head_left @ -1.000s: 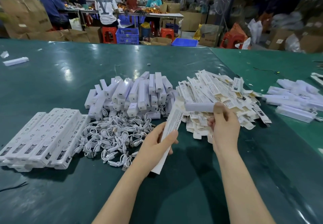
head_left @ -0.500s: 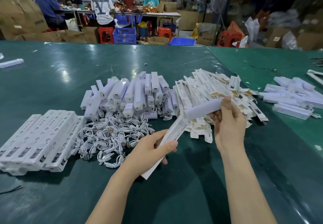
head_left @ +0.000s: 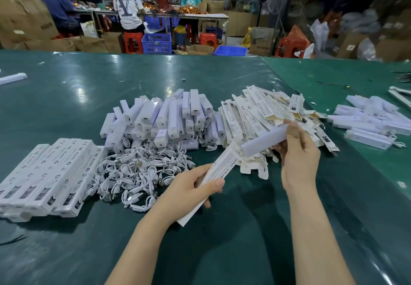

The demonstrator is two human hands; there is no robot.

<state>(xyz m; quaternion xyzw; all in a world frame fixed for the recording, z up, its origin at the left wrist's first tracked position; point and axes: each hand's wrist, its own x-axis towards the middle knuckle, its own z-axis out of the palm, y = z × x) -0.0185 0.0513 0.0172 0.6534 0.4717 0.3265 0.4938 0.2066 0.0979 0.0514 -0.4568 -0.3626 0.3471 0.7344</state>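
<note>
left hand (head_left: 189, 187) wraps thin carton (head_left: 222, 164) mid-length, likely light and crushable (hold by edges); white bar (head_left: 263, 139) looks stiff, smooth, light, its tip at carton's open end; right hand (head_left: 298, 158) pinches bar's far end, good grip spot

This is a packing workshop on a small factory floor. The wide green work table (head_left: 66, 98) carries one product in batches: closed white boxes (head_left: 46, 178) in a row at near left, white bar-shaped units (head_left: 169, 115) heaped in the middle, a tangle of short white cables (head_left: 138, 173) and flat unfolded cartons (head_left: 255, 111) piled to the right. Far off, people (head_left: 127, 6) sit on red plastic stools (head_left: 133, 42) at another long table (head_left: 200, 15), among brown shipping cartons (head_left: 24, 22), blue crates (head_left: 156, 43) and stuffed bags (head_left: 320, 31).
</note>
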